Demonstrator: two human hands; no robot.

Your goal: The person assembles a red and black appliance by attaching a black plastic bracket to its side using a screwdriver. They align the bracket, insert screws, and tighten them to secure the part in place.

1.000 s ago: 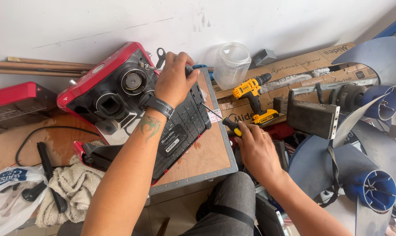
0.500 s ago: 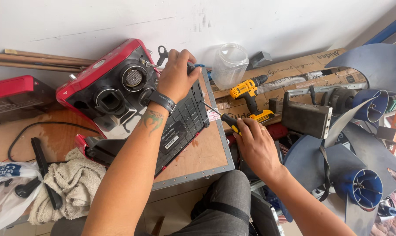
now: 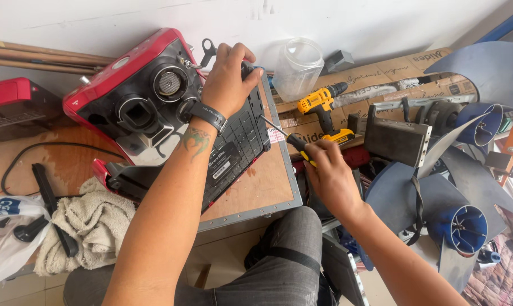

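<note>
A red and black appliance [image 3: 154, 107] is lain tilted on the wooden bench [image 3: 262, 187], its black ribbed underside turned up. On that underside a dark rectangular label [image 3: 221, 161] with a small white patch is seen, and a small white sticker with red print [image 3: 277, 135] is stuck at the appliance's right edge. The left hand [image 3: 229, 79] is laid over the top of the underside, fingers curled down on it, a black band at the wrist. The right hand [image 3: 330, 173] is closed around the black and yellow handle of a screwdriver [image 3: 287, 137], whose tip is set against the appliance's right edge beside the sticker.

Behind, flattened brown cardboard boxes [image 3: 381, 76] with dark printing are leaned along the white wall. A clear plastic jug [image 3: 297, 68] is stood near them; its contents cannot be told. A yellow cordless drill [image 3: 323, 110] is rested in front of the cardboard. At the left, a white printed plastic bag [image 3: 4, 232] is lain beside a crumpled beige cloth [image 3: 92, 224]. Blue-hubbed grey fan blades [image 3: 458, 224] are piled at the right.
</note>
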